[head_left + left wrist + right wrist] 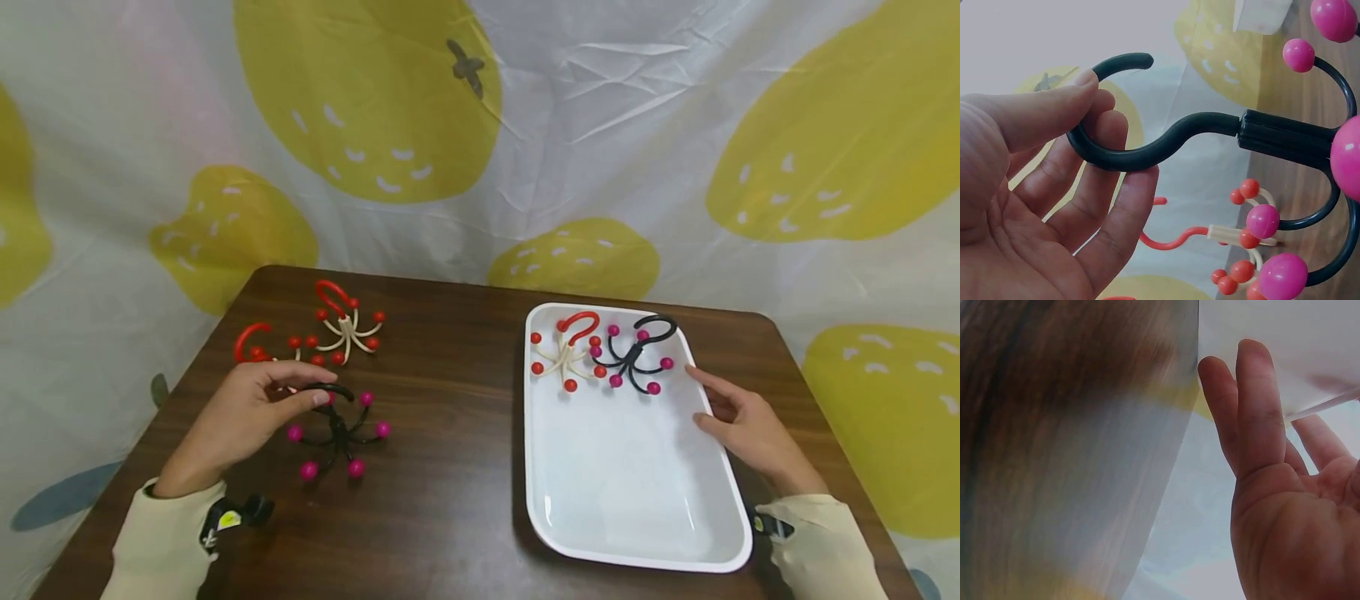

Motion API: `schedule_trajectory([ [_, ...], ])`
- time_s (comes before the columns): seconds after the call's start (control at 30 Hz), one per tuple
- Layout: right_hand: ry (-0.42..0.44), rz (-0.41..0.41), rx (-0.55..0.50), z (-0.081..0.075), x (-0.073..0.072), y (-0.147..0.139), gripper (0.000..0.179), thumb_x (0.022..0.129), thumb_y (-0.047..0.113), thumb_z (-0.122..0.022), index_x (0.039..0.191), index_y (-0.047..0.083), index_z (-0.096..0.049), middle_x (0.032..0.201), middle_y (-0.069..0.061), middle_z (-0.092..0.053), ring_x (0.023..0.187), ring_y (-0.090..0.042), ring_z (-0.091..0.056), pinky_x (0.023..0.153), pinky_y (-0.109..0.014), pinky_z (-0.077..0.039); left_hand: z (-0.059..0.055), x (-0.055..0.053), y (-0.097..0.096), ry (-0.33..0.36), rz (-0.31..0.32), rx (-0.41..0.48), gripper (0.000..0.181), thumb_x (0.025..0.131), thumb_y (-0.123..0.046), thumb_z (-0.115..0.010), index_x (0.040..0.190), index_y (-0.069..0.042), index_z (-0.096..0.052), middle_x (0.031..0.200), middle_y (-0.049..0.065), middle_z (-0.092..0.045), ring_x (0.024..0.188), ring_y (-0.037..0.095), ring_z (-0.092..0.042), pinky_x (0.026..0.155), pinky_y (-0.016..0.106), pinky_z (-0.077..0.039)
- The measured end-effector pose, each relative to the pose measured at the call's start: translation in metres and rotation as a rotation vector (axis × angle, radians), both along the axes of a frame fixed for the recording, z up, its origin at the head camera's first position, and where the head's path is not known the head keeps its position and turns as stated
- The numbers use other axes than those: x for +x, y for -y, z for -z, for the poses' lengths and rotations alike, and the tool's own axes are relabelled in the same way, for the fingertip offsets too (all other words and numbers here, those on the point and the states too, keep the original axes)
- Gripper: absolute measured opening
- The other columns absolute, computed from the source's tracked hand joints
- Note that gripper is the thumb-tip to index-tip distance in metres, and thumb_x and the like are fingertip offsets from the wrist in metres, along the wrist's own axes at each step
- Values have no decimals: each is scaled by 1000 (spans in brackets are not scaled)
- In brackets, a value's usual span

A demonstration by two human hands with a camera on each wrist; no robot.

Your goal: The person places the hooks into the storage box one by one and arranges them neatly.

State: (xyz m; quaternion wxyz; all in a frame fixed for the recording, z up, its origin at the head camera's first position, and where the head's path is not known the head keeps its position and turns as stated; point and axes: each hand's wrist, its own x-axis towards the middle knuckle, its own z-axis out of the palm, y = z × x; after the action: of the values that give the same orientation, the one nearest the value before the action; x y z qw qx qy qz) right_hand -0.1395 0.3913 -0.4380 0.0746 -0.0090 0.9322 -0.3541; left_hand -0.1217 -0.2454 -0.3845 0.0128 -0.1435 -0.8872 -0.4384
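Note:
My left hand point(251, 412) pinches the hooked black handle of a scalp massager point(339, 433) with pink ball tips. In the left wrist view the thumb and fingers curl round that handle point(1141, 157); whether the balls touch the table is unclear. My right hand point(757, 429) touches the right rim of a white tray point(534, 475), fingers fairly straight in the right wrist view. Inside the tray's far end lie a cream-and-red massager point(566, 358) and a black-and-pink one point(632, 357), side by side.
Behind the left hand, two cream massagers with red handles stand on the brown table point(442, 467): one farther back point(347, 329), the other point(255, 342) partly hidden by the hand. A patterned curtain point(420, 233) hangs beyond the table's back edge.

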Motion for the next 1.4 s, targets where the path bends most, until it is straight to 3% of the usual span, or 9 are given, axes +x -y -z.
schedule_trajectory([
  [0.17, 7, 10, 3, -1, 1, 1, 70, 104, 21, -67, 166, 16, -35, 161, -35, -40, 130, -55, -59, 87, -45, -65, -9, -2, -3, -11, 17, 16, 18, 98, -23, -78, 116, -22, -80, 115, 3, -80, 77, 19, -69, 61, 30, -57],
  [0.4, 18, 11, 5, -2, 2, 1, 71, 104, 21, -67, 166, 16, -35, 160, -36, -40, 127, -54, -61, 85, -44, -66, -16, -3, -5, 6, 4, 4, 21, 100, -28, -76, 120, -23, -79, 122, 2, -78, 92, 10, -74, 77, 25, -58],
  [0.7, -20, -29, 16, -1, -1, 0, 70, 102, 17, -69, 165, 15, -38, 158, -35, -45, 125, -52, -63, 86, -47, -65, -22, -8, -18, -43, 4, 24, 21, 99, -30, -76, 120, -25, -78, 108, -2, -77, 71, 15, -64, 61, 27, -52],
  [0.83, -27, -29, 7, 0, -1, -1, 70, 102, 16, -69, 165, 13, -38, 157, -34, -46, 125, -52, -63, 86, -47, -65, -28, -12, -25, -55, 18, 36, 22, 99, -29, -77, 121, -23, -78, 110, -3, -78, 72, 17, -66, 61, 28, -53],
  [1.13, -41, -13, -11, 1, 1, -1, 68, 102, 14, -68, 163, 12, -40, 149, -34, -53, 124, -52, -64, 87, -47, -65, -46, -18, -42, -46, 11, 78, 22, 99, -32, -76, 121, -28, -78, 110, -1, -79, 83, 18, -75, 65, 27, -54],
  [1.4, -79, -12, -20, -1, 0, 1, 60, 101, 9, -67, 157, 8, -47, 144, -34, -57, 118, -50, -67, 84, -50, -65, -51, -20, -58, -42, 29, 117, 24, 98, -31, -78, 121, -24, -78, 120, 0, -77, 83, 16, -71, 66, 27, -53],
])
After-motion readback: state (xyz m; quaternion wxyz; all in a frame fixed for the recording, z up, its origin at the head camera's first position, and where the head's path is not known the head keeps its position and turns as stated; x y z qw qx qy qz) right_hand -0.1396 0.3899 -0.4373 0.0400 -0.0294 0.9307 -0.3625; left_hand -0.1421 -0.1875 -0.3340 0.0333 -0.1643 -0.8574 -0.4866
